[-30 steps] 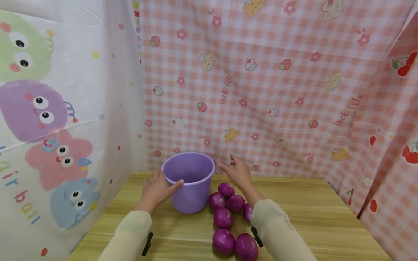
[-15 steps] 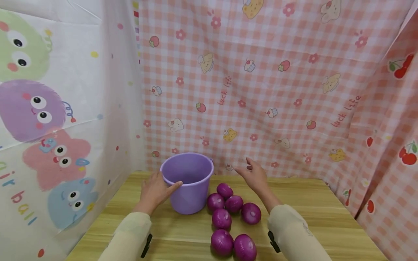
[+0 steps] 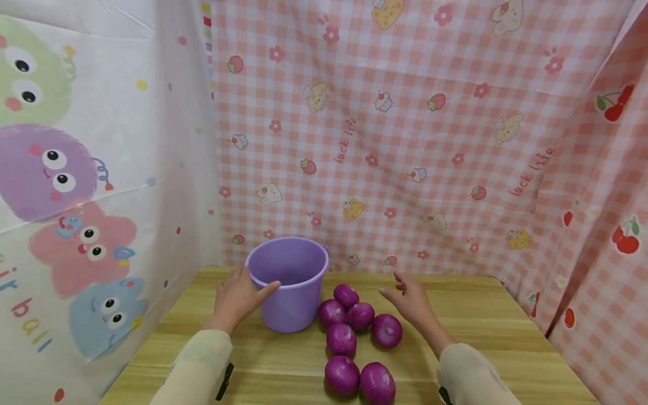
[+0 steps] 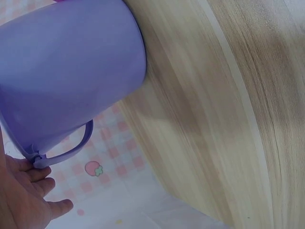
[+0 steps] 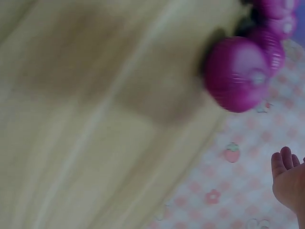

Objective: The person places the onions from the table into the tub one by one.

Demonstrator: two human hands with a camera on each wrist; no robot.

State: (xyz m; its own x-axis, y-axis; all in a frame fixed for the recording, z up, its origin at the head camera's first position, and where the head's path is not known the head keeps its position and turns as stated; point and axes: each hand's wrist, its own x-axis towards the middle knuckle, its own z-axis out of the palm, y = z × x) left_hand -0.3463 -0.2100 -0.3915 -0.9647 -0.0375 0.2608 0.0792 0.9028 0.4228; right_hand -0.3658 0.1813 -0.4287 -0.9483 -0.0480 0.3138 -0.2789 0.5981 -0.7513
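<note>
Head cam: the purple bucket (image 3: 291, 308) is being touched at its rim by the spread L hand (image 3: 235, 296); 7 red onions (image 3: 341, 340) are being held up beside it by the table (image 3: 471, 329). L wrist: handle's (image 4: 71, 152) being seen near fingers (image 4: 44, 187); light pressing's prob. best, so nothing's being tipped. R wrist: nothing's being held by the loose R hand (image 5: 289, 185).

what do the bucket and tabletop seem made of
The bucket looks like smooth plastic with a soft sheen, judging by its even purple colour and gentle highlights. The tabletop shows pale, wood-like grain with a satin finish; real wood or printed laminate, I can't tell.
</note>
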